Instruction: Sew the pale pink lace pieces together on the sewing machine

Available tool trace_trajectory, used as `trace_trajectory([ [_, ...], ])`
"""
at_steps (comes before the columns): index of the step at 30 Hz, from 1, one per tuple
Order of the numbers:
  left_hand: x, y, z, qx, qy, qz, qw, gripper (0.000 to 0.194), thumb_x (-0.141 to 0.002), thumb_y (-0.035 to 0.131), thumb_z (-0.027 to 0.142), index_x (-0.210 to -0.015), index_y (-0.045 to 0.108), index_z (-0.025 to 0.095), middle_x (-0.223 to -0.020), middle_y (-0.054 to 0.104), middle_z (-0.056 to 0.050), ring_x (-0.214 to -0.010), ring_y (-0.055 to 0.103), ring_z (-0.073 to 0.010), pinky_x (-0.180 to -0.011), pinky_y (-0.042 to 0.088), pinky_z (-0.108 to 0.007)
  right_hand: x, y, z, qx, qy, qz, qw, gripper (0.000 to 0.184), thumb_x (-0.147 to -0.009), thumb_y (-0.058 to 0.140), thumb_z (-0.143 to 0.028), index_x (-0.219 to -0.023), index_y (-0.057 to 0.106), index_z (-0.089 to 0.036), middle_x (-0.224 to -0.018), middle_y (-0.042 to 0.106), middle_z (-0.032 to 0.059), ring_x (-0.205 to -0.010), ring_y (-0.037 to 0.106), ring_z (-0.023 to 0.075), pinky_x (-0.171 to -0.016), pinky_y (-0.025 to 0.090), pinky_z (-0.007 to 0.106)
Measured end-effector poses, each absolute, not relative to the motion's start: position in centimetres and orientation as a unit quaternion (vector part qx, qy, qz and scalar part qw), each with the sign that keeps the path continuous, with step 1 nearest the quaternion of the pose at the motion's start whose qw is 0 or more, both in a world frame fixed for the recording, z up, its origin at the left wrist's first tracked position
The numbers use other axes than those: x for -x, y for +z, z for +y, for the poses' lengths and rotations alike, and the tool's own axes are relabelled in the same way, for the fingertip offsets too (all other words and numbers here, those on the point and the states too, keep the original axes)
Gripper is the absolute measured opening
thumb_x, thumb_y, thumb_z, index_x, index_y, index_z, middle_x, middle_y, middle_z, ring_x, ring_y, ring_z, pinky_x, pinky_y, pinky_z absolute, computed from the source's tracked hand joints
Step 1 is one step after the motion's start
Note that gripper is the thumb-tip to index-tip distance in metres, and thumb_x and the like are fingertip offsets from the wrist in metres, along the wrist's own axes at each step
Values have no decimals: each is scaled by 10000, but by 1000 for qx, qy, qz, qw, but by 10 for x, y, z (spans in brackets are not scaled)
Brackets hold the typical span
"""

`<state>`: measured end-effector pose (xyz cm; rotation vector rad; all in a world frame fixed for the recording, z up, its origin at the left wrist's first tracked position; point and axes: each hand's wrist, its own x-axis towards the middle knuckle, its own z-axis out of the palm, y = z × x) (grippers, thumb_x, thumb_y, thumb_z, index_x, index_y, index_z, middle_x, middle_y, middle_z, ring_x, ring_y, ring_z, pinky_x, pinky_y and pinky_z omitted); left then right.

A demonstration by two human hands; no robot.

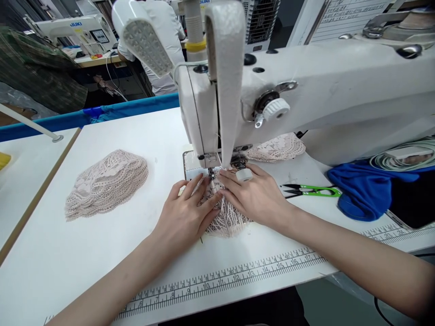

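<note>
- Two bare hands work below the head of a large white sewing machine point(316, 86), and from where I stand the step looks like guiding fabric to the needle
- Pale pink openwork lace point(224, 222) lies on the smooth white bench point(37, 276), its far part at the small metal presser foot point(212, 173), its near edge toward the person
- On one side the left hand point(185, 210) has its fingers spread in a fan over the lace; opposite, the right hand point(260, 199) lays its fingers closer together, the tips nearly meeting; whether any of them pinches a fold underneath, I cannot tell
- Light, even pressure from both sides should suit such an open mesh, since tugging could stretch or pucker it; better to steer and let the machine feed
- Fingertips sit very near the needle, so I would lead from the sides and go slowly
- Green-handled thread snips point(319, 191) lie right of the hands, handy for loose ends
- Left of the hands, well apart, a layered pale pink lace stack point(108, 185) should not snag
</note>
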<state>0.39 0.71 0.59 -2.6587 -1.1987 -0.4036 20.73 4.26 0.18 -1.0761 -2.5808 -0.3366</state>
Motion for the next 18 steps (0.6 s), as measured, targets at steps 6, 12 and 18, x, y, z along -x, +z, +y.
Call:
trace_trajectory([
  [6, -4, 9, 5, 897, -126, -409, 109, 309, -955, 483, 339, -1201, 641, 241, -1263, 635, -120, -1321, 449, -317, -968, 396, -471, -207, 0, 43, 375, -127, -905, 154, 316, -984, 419, -266, -1076, 693, -137, -1080, 716, 90, -1029, 615, 218, -994, 386, 393],
  [12, -4, 8, 5, 899, -131, -400, 119, 323, -951, 487, 339, -1216, 634, 228, -1251, 640, -132, -1314, 454, -335, -954, 414, -492, -208, -2, 44, 372, -123, -906, 164, 289, -967, 448, -241, -1111, 674, -133, -1095, 710, 95, -1034, 615, 232, -993, 398, 415],
  [18, -4, 6, 6, 895, -145, -408, 108, 316, -941, 512, 337, -1213, 636, 233, -1259, 634, -128, -1302, 462, -352, -965, 412, -511, -209, -1, 44, 369, -120, -907, 164, 270, -953, 471, -225, -1108, 670, -128, -1089, 709, 104, -1029, 617, 233, -1007, 395, 427],
])
